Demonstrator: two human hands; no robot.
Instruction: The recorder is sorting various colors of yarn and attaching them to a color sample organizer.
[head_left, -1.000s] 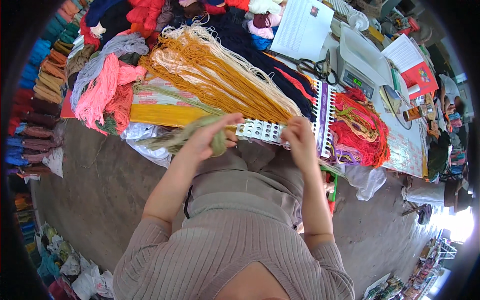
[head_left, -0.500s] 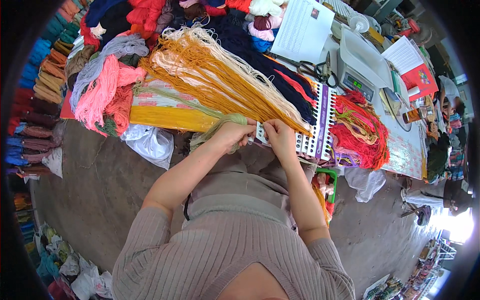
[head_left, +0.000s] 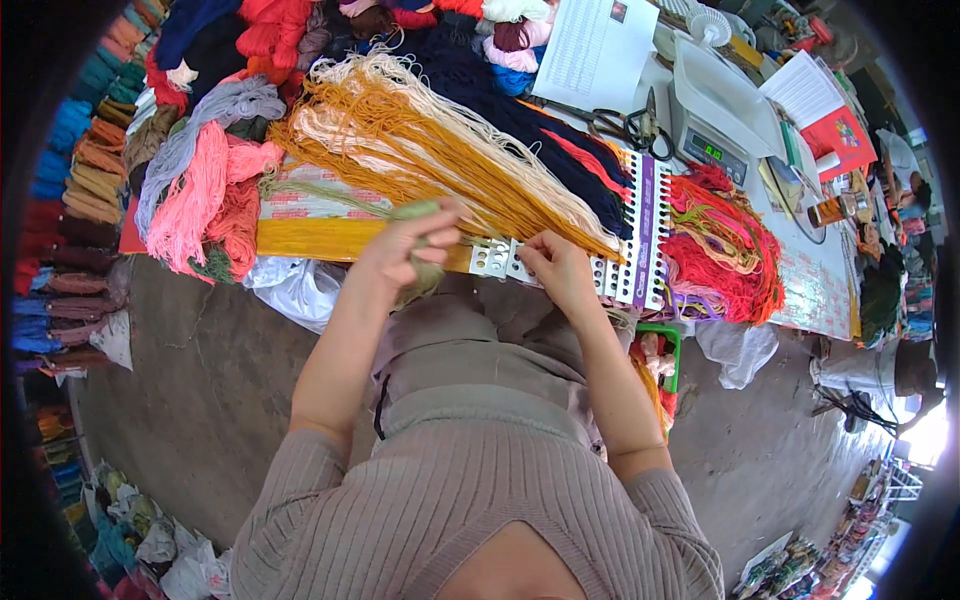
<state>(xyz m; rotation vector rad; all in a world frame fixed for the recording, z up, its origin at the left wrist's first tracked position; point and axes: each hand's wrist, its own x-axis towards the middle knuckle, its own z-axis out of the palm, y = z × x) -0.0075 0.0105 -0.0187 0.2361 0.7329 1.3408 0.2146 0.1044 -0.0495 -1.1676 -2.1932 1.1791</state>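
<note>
My left hand (head_left: 395,250), lifted at the table's front edge, is curled round a skein of pale green yarn (head_left: 424,280). Its loose tail (head_left: 330,192) trails away to the left over the tabletop. A white card with punched holes (head_left: 490,260) lies along the edge, its left end in plain sight. My right hand (head_left: 562,272) pinches at this card, with its fingertips over the holes. Just beyond, long mustard yarn strands (head_left: 480,195) and cream strands (head_left: 570,205) fan out from the purple-and-white holed card (head_left: 646,230).
Pink yarn (head_left: 190,190) is heaped at the left. Navy yarn (head_left: 480,100), scissors (head_left: 640,125), a digital scale (head_left: 710,150) and a printed sheet (head_left: 597,55) lie farther back. Red mixed yarn (head_left: 720,260) sits right of the cards. A green basket (head_left: 672,362) stands below the table edge.
My left hand has moved left and up off the card with the green yarn, uncovering the card's left end. My right hand stays at the card.
</note>
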